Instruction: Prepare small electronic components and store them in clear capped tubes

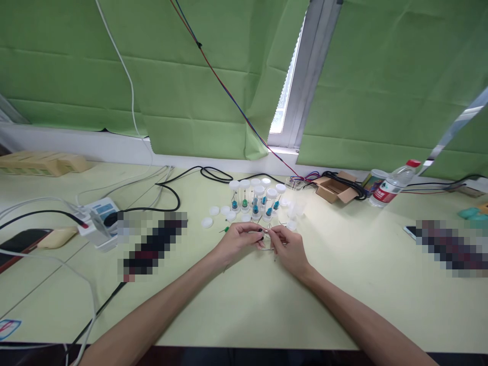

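My left hand (241, 240) and my right hand (290, 249) meet over the middle of the table, fingertips pinched close together. Between them is something small, partly clear or shiny, mostly covered by the fingers. Just beyond stand several clear vials (244, 194) with white lids, with blue-hubbed and green-hubbed dispensing needles inside. One loose needle with a green hub (226, 230) lies left of my left hand. Several loose white lids (207, 222) lie flat beside the vials. Thin needle-like pieces rest on the table near and under my fingers.
An open cardboard box (335, 189), a can (375, 179) and a water bottle (394, 184) stand at the back right. At left are a white power strip (99, 218), a phone (23, 244) and black cables (215, 174). A phone (410, 232) lies at right, partly blurred out.
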Available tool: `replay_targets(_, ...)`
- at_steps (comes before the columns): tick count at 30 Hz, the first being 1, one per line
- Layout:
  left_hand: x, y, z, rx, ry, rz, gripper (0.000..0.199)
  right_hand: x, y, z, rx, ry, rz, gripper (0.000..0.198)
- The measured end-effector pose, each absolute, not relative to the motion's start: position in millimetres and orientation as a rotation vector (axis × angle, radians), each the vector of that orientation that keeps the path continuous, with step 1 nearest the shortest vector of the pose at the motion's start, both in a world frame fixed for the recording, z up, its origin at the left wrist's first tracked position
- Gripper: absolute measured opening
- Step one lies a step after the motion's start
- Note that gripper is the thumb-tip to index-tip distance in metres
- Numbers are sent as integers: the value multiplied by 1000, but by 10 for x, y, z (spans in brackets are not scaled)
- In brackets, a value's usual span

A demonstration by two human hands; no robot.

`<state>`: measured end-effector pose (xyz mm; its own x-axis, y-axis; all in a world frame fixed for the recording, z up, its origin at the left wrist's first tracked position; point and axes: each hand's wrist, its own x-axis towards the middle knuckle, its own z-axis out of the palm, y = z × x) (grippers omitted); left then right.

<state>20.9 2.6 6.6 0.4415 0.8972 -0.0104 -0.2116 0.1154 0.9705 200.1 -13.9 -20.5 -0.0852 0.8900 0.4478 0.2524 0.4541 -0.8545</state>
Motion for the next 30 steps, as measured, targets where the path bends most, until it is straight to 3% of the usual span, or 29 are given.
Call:
replay_targets(10,203,35,74,1231,770,941,25,2005,-145,-197,-1058,-1626,747,19)
replay_targets(17,23,210,178,1221,914,1228,30,2044,-123,-178,-1130,-1502,687,21)
replay_targets(30,-7,251,172,1271,1029,1389,37,2132,-22,-226,-1208,-1659,227,15)
